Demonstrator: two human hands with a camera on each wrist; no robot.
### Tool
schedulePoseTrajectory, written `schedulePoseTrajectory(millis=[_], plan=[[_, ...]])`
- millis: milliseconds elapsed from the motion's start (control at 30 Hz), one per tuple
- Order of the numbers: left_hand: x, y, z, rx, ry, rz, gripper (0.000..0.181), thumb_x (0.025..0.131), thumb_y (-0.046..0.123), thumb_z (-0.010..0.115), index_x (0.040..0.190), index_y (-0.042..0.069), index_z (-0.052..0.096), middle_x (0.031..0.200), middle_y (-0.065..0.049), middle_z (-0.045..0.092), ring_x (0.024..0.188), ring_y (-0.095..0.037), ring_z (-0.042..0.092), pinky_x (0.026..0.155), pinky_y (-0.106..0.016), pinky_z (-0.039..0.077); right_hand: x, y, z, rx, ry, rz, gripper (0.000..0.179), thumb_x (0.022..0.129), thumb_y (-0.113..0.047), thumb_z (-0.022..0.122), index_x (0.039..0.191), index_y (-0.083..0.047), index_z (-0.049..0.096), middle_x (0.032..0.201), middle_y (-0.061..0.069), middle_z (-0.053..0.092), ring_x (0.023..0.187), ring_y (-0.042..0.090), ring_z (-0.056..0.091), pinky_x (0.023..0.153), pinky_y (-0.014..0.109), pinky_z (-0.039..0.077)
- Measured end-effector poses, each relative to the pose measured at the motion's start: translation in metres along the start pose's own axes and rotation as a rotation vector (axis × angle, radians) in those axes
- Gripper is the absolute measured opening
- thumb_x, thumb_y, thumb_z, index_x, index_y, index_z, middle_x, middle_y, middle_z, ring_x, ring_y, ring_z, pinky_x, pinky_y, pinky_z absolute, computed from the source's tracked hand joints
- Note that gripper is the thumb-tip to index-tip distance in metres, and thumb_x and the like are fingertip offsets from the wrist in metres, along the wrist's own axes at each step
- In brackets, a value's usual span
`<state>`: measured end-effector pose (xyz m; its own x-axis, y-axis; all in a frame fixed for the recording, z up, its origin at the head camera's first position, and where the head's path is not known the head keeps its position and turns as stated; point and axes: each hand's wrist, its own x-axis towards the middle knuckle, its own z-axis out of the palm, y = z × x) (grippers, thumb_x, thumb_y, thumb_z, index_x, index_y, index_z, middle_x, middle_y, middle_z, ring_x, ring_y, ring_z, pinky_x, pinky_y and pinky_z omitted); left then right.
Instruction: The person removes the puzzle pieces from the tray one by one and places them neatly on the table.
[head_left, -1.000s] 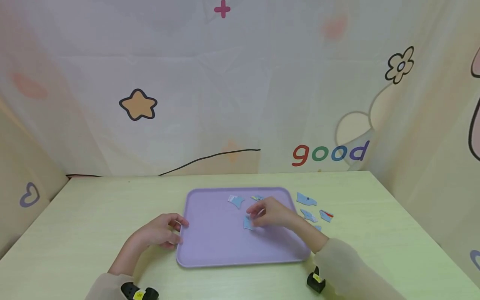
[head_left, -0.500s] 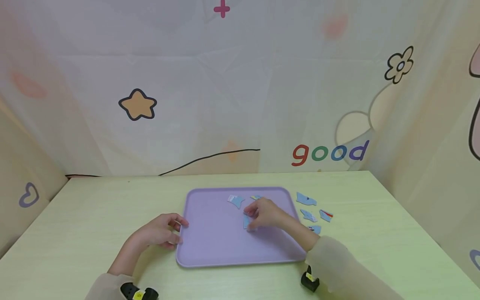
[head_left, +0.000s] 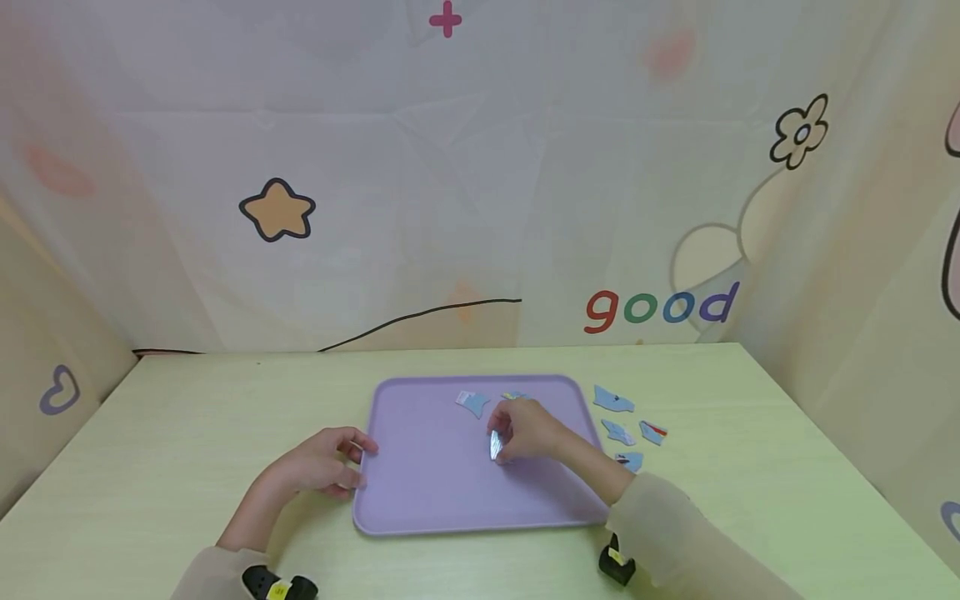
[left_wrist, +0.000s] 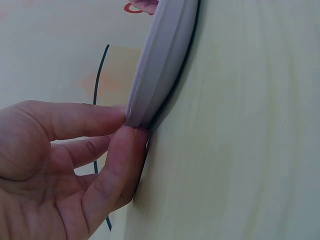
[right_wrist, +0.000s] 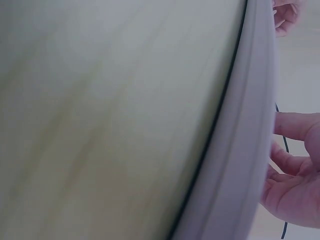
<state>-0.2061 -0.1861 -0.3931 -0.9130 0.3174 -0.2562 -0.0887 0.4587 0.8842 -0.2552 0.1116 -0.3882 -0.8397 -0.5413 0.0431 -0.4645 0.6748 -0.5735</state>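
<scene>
My right hand [head_left: 528,429] reaches over the purple tray [head_left: 420,492] in the head view. Between its thumb and fingers it pinches a small jigsaw piece [head_left: 496,446], tipped up and catching the light. At the tray's left edge, the thumb and fingers of my left hand [head_left: 326,461] grip the rim, seen close in the left wrist view around the tray rim [left_wrist: 157,65]. Farther back on the tray lie a blue and white jigsaw piece [head_left: 472,403] and a partly covered yellow and blue piece [head_left: 514,395]. In the right wrist view the tray's side hides the held piece.
Right of the tray, several more jigsaw pieces lie on the pale wooden table [head_left: 225,417]: a long blue piece [head_left: 613,398], a piece with red [head_left: 653,432], and others partly near the right forearm. A printed curtain [head_left: 450,208] hangs behind.
The jigsaw piece under my right hand lay flat with its face showing; now it is pinched and tipped up. My right hand has shifted slightly left, while the left hand stays at the tray.
</scene>
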Motion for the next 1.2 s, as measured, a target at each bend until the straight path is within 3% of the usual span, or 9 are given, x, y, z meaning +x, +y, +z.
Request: schedulePoseTrajectory(millis=[433, 867, 1200], plan=[[0.000, -0.001, 0.000, -0.003, -0.007, 0.003, 0.037, 0.072, -0.009, 0.065, 0.107, -0.005, 0.052, 0.091, -0.011, 0.043, 0.065, -0.018, 0.048, 0.054, -0.028, 0.050, -0.001, 0.000, -0.001, 0.131, -0.013, 0.052, 0.036, 0.058, 0.008, 0.076, 0.085, -0.001, 0.055, 0.070, 0.002, 0.053, 0.062, 0.009, 0.050, 0.056, 0.019, 0.044], [0.001, -0.001, 0.000, -0.003, -0.005, 0.001, 0.037, 0.072, -0.009, 0.065, 0.107, -0.004, 0.053, 0.090, -0.011, 0.043, 0.063, -0.018, 0.048, 0.054, -0.027, 0.049, -0.004, 0.015, -0.007, 0.506, -0.103, 0.212, 0.036, 0.065, 0.010, 0.069, 0.100, 0.006, 0.061, 0.074, 0.004, 0.056, 0.063, 0.011, 0.053, 0.056, 0.024, 0.049], [0.000, 0.000, -0.001, -0.011, -0.009, 0.001, 0.037, 0.072, -0.009, 0.065, 0.107, -0.004, 0.053, 0.089, -0.010, 0.042, 0.062, -0.017, 0.048, 0.053, -0.027, 0.049, -0.014, 0.026, -0.015, 0.634, -0.128, 0.153, 0.028, 0.068, 0.006, 0.068, 0.095, 0.002, 0.065, 0.076, 0.002, 0.058, 0.066, 0.011, 0.053, 0.059, 0.025, 0.050]])
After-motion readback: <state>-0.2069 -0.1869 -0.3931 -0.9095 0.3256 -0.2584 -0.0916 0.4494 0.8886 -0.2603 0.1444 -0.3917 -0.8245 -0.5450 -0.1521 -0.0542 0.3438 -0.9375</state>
